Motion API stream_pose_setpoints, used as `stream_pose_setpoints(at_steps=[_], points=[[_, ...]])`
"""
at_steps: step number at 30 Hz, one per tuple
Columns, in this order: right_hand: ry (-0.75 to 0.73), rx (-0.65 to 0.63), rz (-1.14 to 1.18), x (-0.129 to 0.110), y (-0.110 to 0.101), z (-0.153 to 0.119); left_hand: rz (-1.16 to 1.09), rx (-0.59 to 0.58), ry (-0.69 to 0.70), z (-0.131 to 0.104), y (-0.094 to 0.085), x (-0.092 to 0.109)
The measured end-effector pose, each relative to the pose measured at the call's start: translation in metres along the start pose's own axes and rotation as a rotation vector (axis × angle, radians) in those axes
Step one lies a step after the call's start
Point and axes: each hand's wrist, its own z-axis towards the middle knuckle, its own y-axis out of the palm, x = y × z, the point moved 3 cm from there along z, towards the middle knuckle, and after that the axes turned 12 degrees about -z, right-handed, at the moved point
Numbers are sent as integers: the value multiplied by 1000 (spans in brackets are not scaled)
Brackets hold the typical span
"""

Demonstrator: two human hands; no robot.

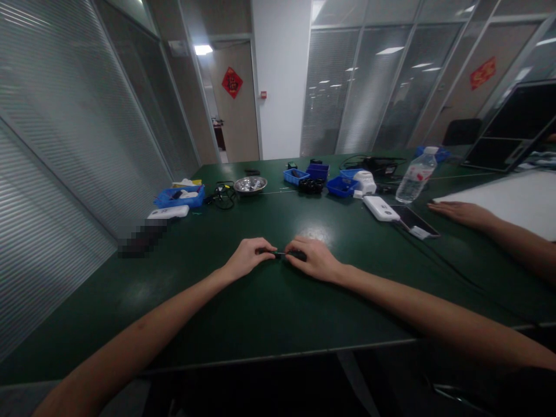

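My left hand (247, 258) rests low over the middle of the table, its fingers pinched on a small dark green part (277, 254). My right hand (319, 259) faces it, closed around the black handle of what looks like a small screwdriver (299, 255). The thin metal shaft points left and meets the part, between the two hands. My fingers hide most of the part, so its exact kind does not show.
Across the green table (243, 324) lie a metal bowl (251, 185), blue bins (180, 197), coiled black cables (222, 196), a white power bank (381, 208), a phone (414, 220) and a water bottle (417, 175). Another person's hand (464, 213) rests at the right.
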Motion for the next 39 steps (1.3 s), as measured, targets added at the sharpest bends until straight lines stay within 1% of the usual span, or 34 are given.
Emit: stream_pose_setpoints(at_steps=[7, 12, 15, 20, 22, 25, 27, 29, 32, 34, 36, 39], points=[[-73, -28, -29, -3, 4, -1, -24, -40, 30, -1, 5, 2], [-58, -6, -34, -3, 5, -2, 17, -74, 33, 1, 7, 3], [10, 33, -24, 1, 4, -1, 29, -68, 19, 2, 6, 0], [204, 93, -27, 14, 4, 3, -50, -53, -29, 2, 7, -2], [264, 117, -19, 19, 3, 3, -42, -59, -32, 1, 8, 0], [309, 140, 4, 22, 1, 3, 36, -75, 2, 0, 8, 7], [322, 147, 16, 23, 0, 2, 103, -84, 29, 0, 4, 11], [322, 146, 27, 22, -1, 2, 162, -107, 45, -1, -6, 13], [314, 137, 38, 22, -1, 2, 239, -183, 43, -3, -24, 12], [314, 139, 39, 22, 0, 2, 274, -224, 48, -3, -33, 10], [315, 141, 38, 23, 0, 3, 294, -244, 70, -1, -33, 10], [311, 143, 39, 24, 2, 3, 336, -264, 98, 6, -22, 10]])
